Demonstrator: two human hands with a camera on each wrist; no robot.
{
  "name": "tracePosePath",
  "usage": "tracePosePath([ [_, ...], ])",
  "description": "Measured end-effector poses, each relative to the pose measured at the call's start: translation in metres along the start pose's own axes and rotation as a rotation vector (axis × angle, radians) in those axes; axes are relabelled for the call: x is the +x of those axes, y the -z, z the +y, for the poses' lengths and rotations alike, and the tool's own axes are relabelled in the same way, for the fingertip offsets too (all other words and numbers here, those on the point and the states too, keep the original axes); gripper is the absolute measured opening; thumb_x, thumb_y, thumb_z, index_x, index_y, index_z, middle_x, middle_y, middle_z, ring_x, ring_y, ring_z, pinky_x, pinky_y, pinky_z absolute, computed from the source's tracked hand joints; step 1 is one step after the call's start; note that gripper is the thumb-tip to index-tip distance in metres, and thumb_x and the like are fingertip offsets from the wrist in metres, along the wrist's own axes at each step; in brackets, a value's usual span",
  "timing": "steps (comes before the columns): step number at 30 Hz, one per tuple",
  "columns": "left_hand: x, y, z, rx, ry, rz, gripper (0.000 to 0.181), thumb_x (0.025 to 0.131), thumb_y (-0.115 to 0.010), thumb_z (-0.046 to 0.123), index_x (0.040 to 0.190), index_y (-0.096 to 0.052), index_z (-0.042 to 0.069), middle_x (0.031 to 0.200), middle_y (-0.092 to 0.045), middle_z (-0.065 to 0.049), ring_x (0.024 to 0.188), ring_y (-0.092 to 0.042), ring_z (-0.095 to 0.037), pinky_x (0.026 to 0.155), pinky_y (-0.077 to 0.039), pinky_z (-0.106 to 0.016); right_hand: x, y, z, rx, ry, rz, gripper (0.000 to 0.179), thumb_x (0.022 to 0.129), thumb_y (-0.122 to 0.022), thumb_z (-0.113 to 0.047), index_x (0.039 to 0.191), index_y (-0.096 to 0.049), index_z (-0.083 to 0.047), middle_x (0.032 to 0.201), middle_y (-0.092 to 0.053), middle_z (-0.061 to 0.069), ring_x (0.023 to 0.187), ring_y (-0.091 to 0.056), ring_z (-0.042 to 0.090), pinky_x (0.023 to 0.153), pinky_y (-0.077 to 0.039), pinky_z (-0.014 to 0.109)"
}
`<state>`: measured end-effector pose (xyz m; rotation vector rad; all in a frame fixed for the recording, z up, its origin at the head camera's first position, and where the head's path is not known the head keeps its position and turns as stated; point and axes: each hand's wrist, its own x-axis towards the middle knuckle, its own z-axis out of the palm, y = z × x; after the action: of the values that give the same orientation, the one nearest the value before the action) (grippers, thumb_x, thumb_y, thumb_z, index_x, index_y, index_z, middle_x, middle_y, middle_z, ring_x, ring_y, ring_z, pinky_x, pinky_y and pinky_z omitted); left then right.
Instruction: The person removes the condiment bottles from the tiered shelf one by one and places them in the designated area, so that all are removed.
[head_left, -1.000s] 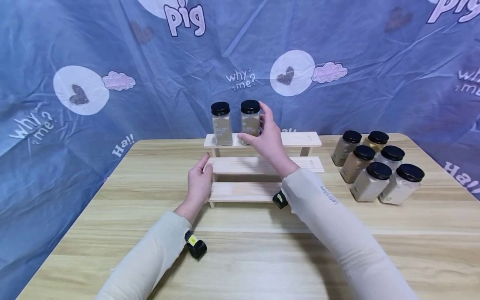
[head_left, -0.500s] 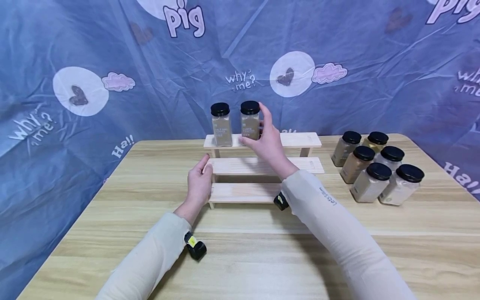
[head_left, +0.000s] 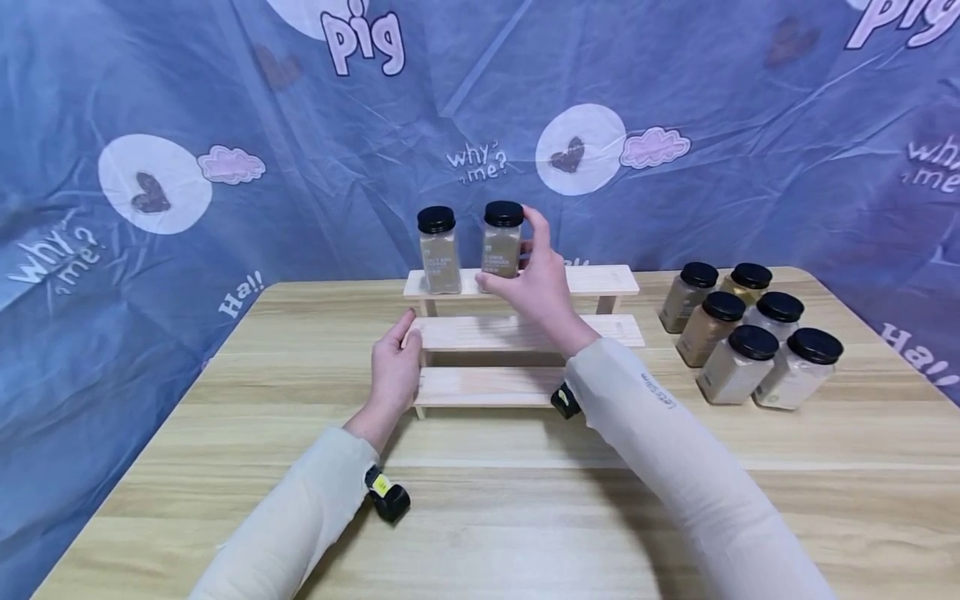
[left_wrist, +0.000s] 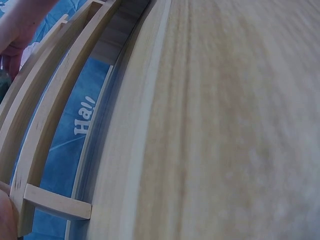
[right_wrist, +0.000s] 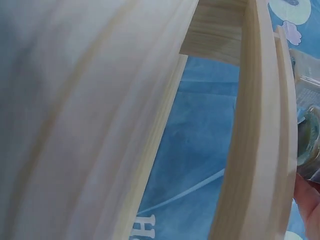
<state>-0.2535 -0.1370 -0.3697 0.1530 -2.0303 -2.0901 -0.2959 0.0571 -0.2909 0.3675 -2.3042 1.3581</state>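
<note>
My right hand pinches a square spice jar with a black lid and brownish powder between thumb and fingers. The jar is at the top shelf of a three-tier wooden rack, its lid leaning slightly right; in the right wrist view the glass base of this jar shows beside the shelf edge. To its left, a similar jar labelled salt and something stands upright on that shelf, a gap between them. My left hand holds the rack's left end, thumb toward the front, other fingers partly hidden.
Several black-lidded spice jars stand grouped on the wooden table right of the rack. A printed blue cloth hangs behind the table. Both wrists wear small black cameras, the left camera close above the tabletop.
The jar in my right hand has shifted slightly right, its lid leaning away from the other jar. My left hand keeps its place on the rack. The head view has turned a little.
</note>
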Motion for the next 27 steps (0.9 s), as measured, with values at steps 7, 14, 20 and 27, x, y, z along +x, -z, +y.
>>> tracePosePath([
  [7,0.0,0.001,0.0,0.024,-0.016,0.007,0.044,0.094,-0.044,0.008,0.139,-0.042,0.005,0.146,-0.036,-0.007,0.04,-0.033,0.002,0.037,-0.032,-0.012,-0.003,0.014,-0.005,0.031,0.055,0.036,0.096,0.063,-0.084,-0.025,0.138,-0.024,-0.03,0.101,-0.062,0.014,0.086,-0.061,0.022,0.071,-0.055,0.033],
  [14,0.0,0.003,0.0,0.042,-0.013,0.014,0.044,0.094,-0.044,0.009,0.138,-0.043,0.007,0.145,-0.038,-0.007,0.048,-0.04,0.005,0.042,-0.034,-0.009,-0.009,0.034,-0.009,0.016,0.112,0.066,0.095,0.062,-0.084,-0.023,0.138,-0.027,-0.027,0.097,-0.062,0.014,0.081,-0.061,0.022,0.067,-0.054,0.033],
  [20,-0.002,0.003,0.002,0.034,-0.007,0.002,0.044,0.095,-0.044,0.01,0.139,-0.042,0.008,0.146,-0.036,-0.008,0.038,-0.033,0.001,0.035,-0.031,-0.013,-0.016,0.055,-0.011,-0.015,0.144,0.118,0.096,0.06,-0.085,-0.022,0.136,-0.027,-0.025,0.091,-0.062,0.011,0.073,-0.06,0.02,0.061,-0.053,0.028],
  [27,-0.001,0.001,0.001,0.02,-0.004,0.0,0.044,0.094,-0.045,0.01,0.138,-0.043,0.008,0.146,-0.036,-0.008,0.038,-0.032,0.002,0.034,-0.029,-0.014,-0.028,0.081,-0.011,-0.05,0.156,0.164,0.095,0.062,-0.085,-0.023,0.137,-0.026,-0.027,0.088,-0.062,0.01,0.07,-0.056,0.018,0.056,-0.051,0.017],
])
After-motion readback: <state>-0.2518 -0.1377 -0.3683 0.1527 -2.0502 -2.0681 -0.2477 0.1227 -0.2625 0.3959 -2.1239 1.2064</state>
